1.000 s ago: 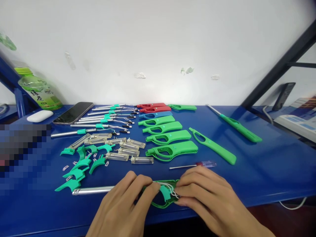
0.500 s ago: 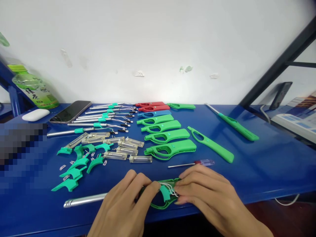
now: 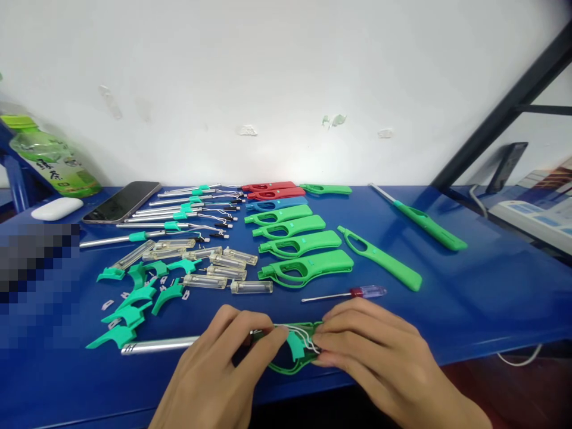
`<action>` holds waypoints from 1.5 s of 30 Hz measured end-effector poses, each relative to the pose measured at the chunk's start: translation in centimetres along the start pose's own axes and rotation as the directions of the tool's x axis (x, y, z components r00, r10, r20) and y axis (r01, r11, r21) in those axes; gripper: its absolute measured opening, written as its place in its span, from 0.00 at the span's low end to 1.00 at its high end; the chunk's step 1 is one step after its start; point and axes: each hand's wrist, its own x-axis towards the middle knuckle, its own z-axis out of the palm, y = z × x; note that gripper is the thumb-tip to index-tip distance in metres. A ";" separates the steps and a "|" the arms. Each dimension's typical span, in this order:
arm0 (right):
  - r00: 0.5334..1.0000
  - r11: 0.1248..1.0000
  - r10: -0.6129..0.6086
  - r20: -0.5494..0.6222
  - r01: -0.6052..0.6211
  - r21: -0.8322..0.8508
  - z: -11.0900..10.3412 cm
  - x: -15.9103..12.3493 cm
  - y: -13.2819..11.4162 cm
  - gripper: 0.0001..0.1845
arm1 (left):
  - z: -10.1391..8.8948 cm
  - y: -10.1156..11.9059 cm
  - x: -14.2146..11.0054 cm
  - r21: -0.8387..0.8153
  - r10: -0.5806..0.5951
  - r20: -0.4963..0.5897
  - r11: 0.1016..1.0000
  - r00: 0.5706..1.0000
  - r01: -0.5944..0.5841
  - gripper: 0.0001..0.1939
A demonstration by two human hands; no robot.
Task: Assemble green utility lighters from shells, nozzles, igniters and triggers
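Note:
Near the table's front edge lies an opened green lighter shell (image 3: 286,369), its inside facing up. My left hand (image 3: 214,363) is closed on the front part of it, thumb and index finger by the teal trigger (image 3: 295,346). White wires (image 3: 304,333) run over the trigger towards my right hand (image 3: 379,345). That hand pinches the handle end, with fingertips at the wires; they hide most of what lies there. Out to the left of my left hand sticks a silver lighter tube (image 3: 161,344).
Beyond my hands are several green shells (image 3: 308,268), clear fuel tanks (image 3: 252,287), loose teal triggers (image 3: 134,314) and silver tubes with wires (image 3: 111,239). A screwdriver (image 3: 366,291) lies just past my right hand. A phone (image 3: 123,201) and bottle (image 3: 53,161) stand back left.
The silver tube has swung, its tip now farther from the table's front edge. Both hands keep their hold on the shell. The camera view has shifted slightly.

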 end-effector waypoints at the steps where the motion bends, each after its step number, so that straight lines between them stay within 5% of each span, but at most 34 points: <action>1: 1.000 1.000 -0.001 -0.004 0.001 -0.005 0.0 0.0 0.0 0.05 | 0.0 0.0 0.0 0.004 -0.006 -0.009 1.000 1.000 0.006 0.25; 24: 1.000 1.000 0.007 -0.009 -0.007 -0.001 0.1 -0.1 -0.1 0.04 | 0.4 -0.3 0.0 -0.042 0.033 0.001 0.999 0.999 -0.033 0.24; 31: 0.999 0.994 -0.027 -0.029 0.024 -0.109 0.2 -0.4 -0.2 0.06 | -0.9 0.9 0.8 -0.074 0.013 0.024 0.997 1.000 -0.012 0.09; 45: 0.999 0.983 -0.016 -0.051 0.006 -0.185 0.6 -1.5 -0.7 0.11 | -0.6 0.7 0.6 -0.065 0.034 0.040 0.997 0.999 -0.031 0.09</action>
